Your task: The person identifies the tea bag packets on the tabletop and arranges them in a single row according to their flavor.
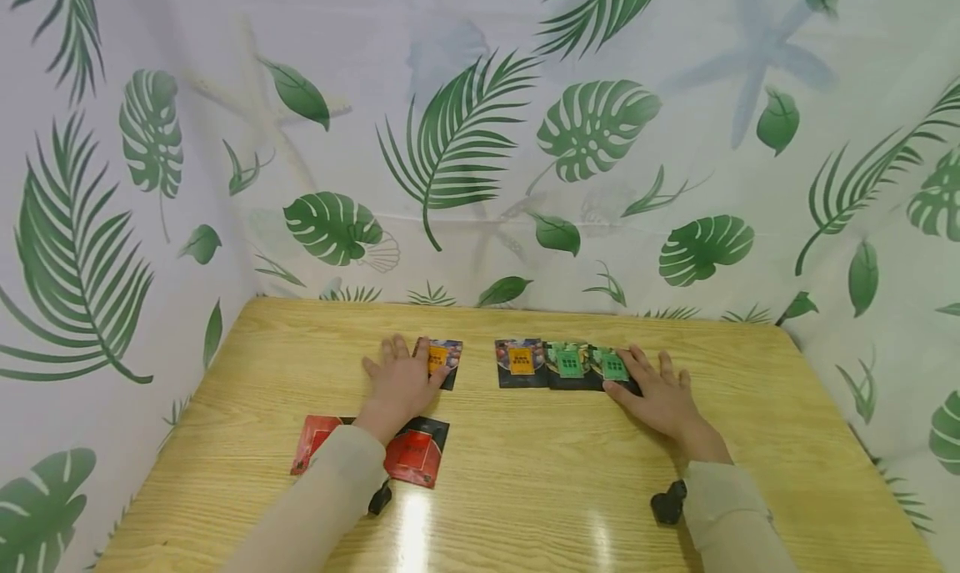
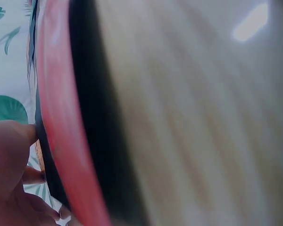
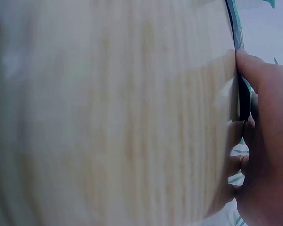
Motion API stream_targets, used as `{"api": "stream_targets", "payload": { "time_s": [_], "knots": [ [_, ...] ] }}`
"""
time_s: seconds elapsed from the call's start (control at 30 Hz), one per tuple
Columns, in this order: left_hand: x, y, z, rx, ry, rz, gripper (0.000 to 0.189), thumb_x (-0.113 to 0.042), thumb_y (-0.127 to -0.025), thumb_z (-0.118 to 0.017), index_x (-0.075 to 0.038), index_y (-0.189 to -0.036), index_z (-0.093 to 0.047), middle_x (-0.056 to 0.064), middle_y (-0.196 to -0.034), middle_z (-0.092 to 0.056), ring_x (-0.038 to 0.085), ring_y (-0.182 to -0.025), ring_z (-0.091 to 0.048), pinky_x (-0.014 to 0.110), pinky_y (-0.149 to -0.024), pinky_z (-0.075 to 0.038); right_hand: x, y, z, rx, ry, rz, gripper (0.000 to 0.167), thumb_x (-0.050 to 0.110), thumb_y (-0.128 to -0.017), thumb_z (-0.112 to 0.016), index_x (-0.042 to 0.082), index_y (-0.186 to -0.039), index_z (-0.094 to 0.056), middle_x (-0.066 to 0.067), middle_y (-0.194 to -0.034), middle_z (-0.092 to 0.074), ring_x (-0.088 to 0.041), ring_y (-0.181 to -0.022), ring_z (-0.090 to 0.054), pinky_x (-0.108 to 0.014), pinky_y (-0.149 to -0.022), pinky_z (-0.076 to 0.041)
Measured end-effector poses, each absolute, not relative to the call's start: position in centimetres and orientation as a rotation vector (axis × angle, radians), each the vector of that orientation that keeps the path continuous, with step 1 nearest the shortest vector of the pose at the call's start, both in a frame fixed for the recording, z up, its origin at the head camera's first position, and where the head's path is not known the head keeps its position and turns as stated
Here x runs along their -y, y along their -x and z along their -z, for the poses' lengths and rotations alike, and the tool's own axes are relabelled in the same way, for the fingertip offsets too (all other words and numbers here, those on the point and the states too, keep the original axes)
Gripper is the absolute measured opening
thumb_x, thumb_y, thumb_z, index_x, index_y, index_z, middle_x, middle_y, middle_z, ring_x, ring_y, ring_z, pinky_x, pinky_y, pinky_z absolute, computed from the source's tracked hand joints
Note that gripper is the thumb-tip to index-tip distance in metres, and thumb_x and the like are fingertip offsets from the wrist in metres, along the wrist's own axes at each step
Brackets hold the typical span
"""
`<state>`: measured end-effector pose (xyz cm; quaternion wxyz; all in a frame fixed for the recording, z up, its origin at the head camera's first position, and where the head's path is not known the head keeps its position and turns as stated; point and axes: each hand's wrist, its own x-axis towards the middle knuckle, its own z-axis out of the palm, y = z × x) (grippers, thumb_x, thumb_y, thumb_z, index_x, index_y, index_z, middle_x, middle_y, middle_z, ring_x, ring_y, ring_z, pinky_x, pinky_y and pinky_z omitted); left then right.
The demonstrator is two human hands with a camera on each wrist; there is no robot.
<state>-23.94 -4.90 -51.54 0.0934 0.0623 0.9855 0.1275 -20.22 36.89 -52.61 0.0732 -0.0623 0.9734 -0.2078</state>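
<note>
a leaf-print cloth (image 1: 637,264) stands behind the table (image 1: 540,490). the left grip (image 1: 401,381) is spread palm-down, fingers extended, partly covering the left orange packet (image 1: 442,356) without curling round it. the right grip (image 1: 663,398) is likewise spread and relaxed; its thumb and fingers touch the right green packet (image 1: 613,364), the end piece of a row towards the table's far edge. that row continues leftward with the middle green packet (image 1: 570,363) and the row's orange packet (image 1: 521,362). red packets (image 1: 416,450) lie nearer the person, partly hidden by the left sleeve (image 1: 330,473). caution: inward pressure from the right grip may ride the right green packet over its overlapping neighbour or skew the row. a low left forearm may drag the red packets. flat fingertips may skid on slick wrapping. count: two grips; two green packets; two orange packets visible; at least two red packets, the sleeve preventing a certain total.
</note>
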Motion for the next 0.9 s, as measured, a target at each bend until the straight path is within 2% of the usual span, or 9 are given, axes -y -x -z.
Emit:
{"api": "stream_targets", "payload": {
  "time_s": [0.43, 0.9],
  "knots": [
    [2.1, 23.8, 52.2, -2.969, -0.276, -0.388, 0.075, -0.059, -0.108, -0.046, -0.011, -0.165, -0.038, 0.028, -0.171, -0.028, 0.051, -0.16, -0.021, 0.082, -0.118, -0.022, -36.7, 20.1, 52.6, -2.916, 0.193, 0.65, 0.083, 0.06, -0.105, -0.052, 0.014, -0.17, -0.024, -0.021, -0.177, -0.013, -0.063, -0.157, 0.006, -0.083, -0.117, 0.009],
    [-0.4, 23.8, 51.7, -3.008, -0.184, -0.452, 0.079, -0.062, -0.106, -0.05, -0.006, -0.161, -0.043, 0.032, -0.168, -0.028, 0.054, -0.158, -0.02, 0.084, -0.115, -0.024, -36.7, 20.0, 52.2, -2.921, 0.178, 0.638, 0.083, 0.059, -0.105, -0.052, 0.014, -0.169, -0.025, -0.02, -0.177, -0.014, -0.062, -0.157, 0.005, -0.083, -0.118, 0.008]
  ]
}}
